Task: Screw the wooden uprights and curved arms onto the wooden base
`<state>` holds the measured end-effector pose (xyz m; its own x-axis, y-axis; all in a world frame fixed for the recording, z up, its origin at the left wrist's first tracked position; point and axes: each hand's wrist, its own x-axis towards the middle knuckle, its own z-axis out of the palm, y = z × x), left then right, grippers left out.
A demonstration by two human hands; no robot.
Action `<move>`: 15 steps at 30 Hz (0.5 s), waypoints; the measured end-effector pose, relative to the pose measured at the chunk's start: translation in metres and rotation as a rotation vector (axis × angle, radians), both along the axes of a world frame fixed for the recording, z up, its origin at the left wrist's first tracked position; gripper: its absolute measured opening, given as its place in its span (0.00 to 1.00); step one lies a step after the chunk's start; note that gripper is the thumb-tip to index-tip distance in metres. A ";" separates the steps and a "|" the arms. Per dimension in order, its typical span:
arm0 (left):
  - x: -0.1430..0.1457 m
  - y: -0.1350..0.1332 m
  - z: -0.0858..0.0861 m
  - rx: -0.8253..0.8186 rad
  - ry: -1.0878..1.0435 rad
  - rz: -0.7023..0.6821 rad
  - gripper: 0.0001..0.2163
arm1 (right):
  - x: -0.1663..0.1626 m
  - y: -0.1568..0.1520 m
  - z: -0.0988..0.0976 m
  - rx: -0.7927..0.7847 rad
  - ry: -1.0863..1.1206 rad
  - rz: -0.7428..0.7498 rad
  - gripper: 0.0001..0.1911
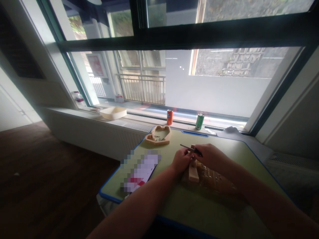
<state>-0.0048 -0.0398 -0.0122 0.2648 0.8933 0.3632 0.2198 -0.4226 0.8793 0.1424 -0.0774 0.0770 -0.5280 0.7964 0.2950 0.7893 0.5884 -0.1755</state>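
Shadow and overlapping fingers [185, 155] obscure the grip: the right hand [211, 156] seems to pinch the dark handle of a small screwdriver [191, 149] above an upright wooden block [193, 173]. The curled left hand [181, 161] sits against it, its hold unclear. Both forearms [137, 205] angle inward over the green table [189, 207].

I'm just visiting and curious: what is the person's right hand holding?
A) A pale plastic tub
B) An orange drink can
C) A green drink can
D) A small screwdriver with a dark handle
D. The right hand grips the dark handle of the small screwdriver, whose thin metal shaft points away from the hand, just above the wooden block.
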 end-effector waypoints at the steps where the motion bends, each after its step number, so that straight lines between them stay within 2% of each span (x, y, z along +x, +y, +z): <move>1: 0.000 -0.001 0.000 0.002 0.003 0.009 0.12 | 0.000 0.000 0.000 0.000 0.000 0.002 0.06; 7: 0.002 -0.004 0.004 0.033 0.010 0.029 0.17 | -0.005 -0.003 0.001 0.000 0.034 0.026 0.05; 15: 0.004 -0.002 0.003 0.054 0.068 0.091 0.16 | -0.004 -0.003 0.002 0.017 0.039 0.001 0.06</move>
<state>-0.0010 -0.0422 -0.0088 0.2090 0.8943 0.3956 0.3173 -0.4447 0.8376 0.1379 -0.0802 0.0788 -0.5164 0.7905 0.3293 0.7815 0.5922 -0.1961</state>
